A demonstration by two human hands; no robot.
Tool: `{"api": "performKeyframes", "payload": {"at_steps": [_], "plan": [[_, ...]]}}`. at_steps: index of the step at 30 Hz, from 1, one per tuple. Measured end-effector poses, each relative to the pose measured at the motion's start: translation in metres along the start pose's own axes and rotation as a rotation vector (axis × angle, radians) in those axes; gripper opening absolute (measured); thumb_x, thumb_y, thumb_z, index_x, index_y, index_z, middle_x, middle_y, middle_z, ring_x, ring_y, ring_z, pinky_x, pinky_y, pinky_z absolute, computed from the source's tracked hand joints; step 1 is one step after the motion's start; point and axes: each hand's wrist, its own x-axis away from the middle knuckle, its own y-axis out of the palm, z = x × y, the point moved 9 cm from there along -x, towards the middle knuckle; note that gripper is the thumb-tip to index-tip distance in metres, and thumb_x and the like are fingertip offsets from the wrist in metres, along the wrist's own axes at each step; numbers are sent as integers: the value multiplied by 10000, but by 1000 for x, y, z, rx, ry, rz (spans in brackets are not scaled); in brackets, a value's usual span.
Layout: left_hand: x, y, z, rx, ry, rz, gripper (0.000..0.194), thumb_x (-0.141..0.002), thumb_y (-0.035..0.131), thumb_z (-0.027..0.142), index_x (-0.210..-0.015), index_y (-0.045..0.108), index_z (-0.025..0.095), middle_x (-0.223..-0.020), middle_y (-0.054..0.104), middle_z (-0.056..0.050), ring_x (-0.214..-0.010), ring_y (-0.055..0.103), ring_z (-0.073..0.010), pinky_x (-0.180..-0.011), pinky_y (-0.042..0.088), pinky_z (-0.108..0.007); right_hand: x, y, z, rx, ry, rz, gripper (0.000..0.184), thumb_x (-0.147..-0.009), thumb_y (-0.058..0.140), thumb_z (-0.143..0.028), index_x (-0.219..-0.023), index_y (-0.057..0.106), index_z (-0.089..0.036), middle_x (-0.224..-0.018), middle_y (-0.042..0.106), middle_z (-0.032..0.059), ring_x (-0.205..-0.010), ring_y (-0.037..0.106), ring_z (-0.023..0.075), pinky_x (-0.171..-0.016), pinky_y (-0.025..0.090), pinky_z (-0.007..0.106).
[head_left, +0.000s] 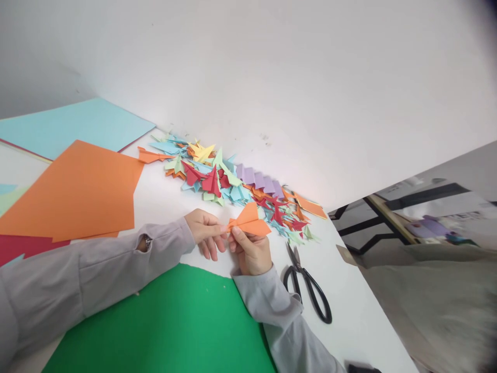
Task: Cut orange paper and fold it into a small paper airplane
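An orange paper airplane (250, 221) is held above the white table, between both hands. My left hand (206, 231) pinches its narrow end between thumb and fingers, the other fingers hanging loose below. My right hand (252, 253) grips the underside near the same end, thumb on top, with the wings spread out to the right. Just beyond the hands lies a long heap of small folded paper airplanes (212, 178) in red, blue, green, yellow and orange. A row of purple folded planes (260, 180) lines the heap's back.
Black-handled scissors (306, 285) lie partly open right of my right hand. A green sheet (166, 326) covers the near table. Orange sheets (77, 191) and light blue sheets (77, 127) lie at left. A wall (272, 77) rises behind; the table's edge drops off at right.
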Motion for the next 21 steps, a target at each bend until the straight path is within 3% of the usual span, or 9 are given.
{"api": "performKeyframes", "payload": {"at_steps": [8, 21], "plan": [[2, 1, 1, -114, 3, 36, 266, -631, 684, 350, -682, 585, 109, -535, 630, -16, -408, 598, -130, -366, 455, -199, 0, 5, 2, -6, 51, -49, 234, -555, 768, -346, -513, 659, -143, -460, 611, -1, -335, 467, 55, -327, 365, 164], [1, 1, -4, -132, -20, 46, 183, -688, 642, 268, -708, 552, 109, -563, 624, -2, -432, 610, -130, -395, 477, -214, 0, -1, 5, 38, 61, 12, 253, -555, 766, -346, -501, 642, -133, -457, 605, 6, -343, 463, 55, -333, 344, 169]]}}
